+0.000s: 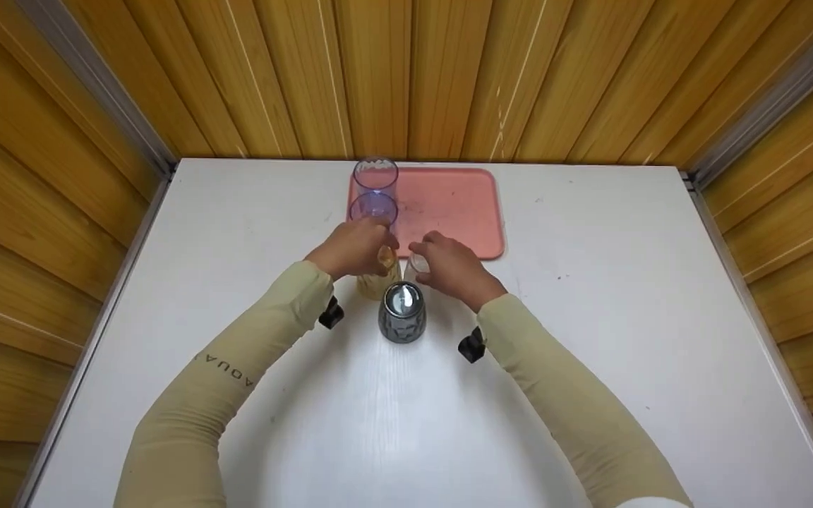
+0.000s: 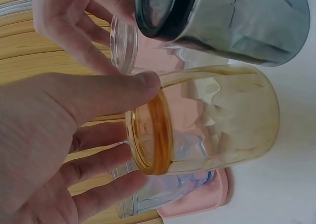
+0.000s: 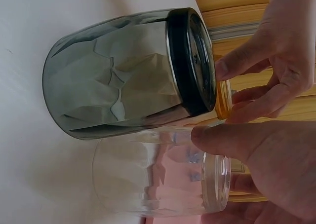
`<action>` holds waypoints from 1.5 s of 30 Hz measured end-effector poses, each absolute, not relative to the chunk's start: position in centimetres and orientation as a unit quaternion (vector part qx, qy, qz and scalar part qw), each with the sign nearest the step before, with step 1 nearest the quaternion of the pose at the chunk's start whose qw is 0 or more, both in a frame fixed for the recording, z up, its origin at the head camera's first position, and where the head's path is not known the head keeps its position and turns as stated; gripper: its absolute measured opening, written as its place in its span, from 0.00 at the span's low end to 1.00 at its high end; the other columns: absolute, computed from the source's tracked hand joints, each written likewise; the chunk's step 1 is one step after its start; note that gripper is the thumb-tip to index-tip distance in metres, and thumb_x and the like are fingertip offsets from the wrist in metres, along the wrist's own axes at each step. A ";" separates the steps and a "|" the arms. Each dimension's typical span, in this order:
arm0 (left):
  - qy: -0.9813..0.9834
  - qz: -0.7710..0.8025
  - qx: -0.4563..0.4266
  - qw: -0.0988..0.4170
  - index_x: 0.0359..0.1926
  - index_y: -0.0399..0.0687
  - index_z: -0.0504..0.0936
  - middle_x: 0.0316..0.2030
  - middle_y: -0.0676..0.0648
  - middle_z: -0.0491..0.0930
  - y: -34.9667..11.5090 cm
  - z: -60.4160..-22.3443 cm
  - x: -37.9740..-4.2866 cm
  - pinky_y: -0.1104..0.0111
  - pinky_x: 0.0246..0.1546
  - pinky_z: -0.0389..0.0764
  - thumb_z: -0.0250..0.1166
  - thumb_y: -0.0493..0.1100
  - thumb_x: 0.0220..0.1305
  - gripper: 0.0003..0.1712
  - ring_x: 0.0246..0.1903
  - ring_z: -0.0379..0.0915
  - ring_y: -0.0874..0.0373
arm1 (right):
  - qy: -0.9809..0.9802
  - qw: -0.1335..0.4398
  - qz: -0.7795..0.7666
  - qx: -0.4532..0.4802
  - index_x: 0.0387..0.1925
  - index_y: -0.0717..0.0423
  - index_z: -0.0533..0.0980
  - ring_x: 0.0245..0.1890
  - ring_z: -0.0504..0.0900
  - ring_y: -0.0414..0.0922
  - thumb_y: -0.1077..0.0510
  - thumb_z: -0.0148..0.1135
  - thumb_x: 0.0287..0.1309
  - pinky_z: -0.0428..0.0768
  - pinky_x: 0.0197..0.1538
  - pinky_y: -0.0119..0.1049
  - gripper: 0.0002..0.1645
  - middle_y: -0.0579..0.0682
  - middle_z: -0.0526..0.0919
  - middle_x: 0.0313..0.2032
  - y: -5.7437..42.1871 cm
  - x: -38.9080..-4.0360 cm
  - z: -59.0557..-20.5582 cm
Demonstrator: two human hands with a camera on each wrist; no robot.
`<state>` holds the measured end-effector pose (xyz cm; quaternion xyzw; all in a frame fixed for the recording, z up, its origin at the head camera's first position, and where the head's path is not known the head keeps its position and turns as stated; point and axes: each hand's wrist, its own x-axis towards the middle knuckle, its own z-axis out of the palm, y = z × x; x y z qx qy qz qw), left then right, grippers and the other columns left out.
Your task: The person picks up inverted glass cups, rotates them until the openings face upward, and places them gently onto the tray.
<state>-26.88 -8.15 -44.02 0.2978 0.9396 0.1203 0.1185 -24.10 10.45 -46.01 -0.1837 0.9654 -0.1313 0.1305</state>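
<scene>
An amber glass stands upside down on the white table, its thick base uppermost. My left hand holds it around that base, thumb on one side and fingers on the other. Close beside it is a clear glass, also base up, which my right hand grips near the top between thumb and fingers. A smoky grey glass stands inverted nearer the front, between the two wrists, with neither hand holding it. Its dark base shows large in the right wrist view.
Behind the hands lies a pink tray near the table's back edge. Blue-purple tinted glassware stands at its left side; whether one piece or two, I cannot tell. Wood-patterned panels enclose the white table at the back and sides.
</scene>
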 end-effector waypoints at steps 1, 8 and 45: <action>0.940 0.121 0.296 0.119 0.49 0.48 0.85 0.46 0.47 0.83 -8.2 -43.9 -26.8 0.56 0.51 0.82 0.77 0.42 0.48 0.23 0.46 0.79 0.51 | 0.965 0.128 -0.133 -0.184 0.64 0.49 0.71 0.56 0.77 0.52 0.53 0.68 0.57 0.78 0.61 0.47 0.33 0.56 0.73 0.59 10.4 -24.1 -46.0; 0.939 0.106 0.305 0.120 0.51 0.47 0.84 0.47 0.46 0.84 -7.9 -43.6 -26.7 0.56 0.52 0.81 0.77 0.42 0.48 0.25 0.47 0.80 0.50 | 0.967 0.119 -0.143 -0.177 0.63 0.52 0.73 0.54 0.78 0.52 0.54 0.70 0.54 0.78 0.60 0.45 0.33 0.56 0.75 0.56 10.5 -23.9 -45.8; 0.933 0.163 0.299 0.116 0.60 0.52 0.78 0.60 0.47 0.75 -8.0 -44.9 -26.1 0.57 0.59 0.78 0.70 0.55 0.57 0.30 0.57 0.74 0.51 | 0.966 0.088 -0.200 -0.140 0.64 0.48 0.72 0.57 0.77 0.51 0.49 0.71 0.53 0.77 0.61 0.46 0.36 0.53 0.74 0.59 12.4 -23.2 -45.0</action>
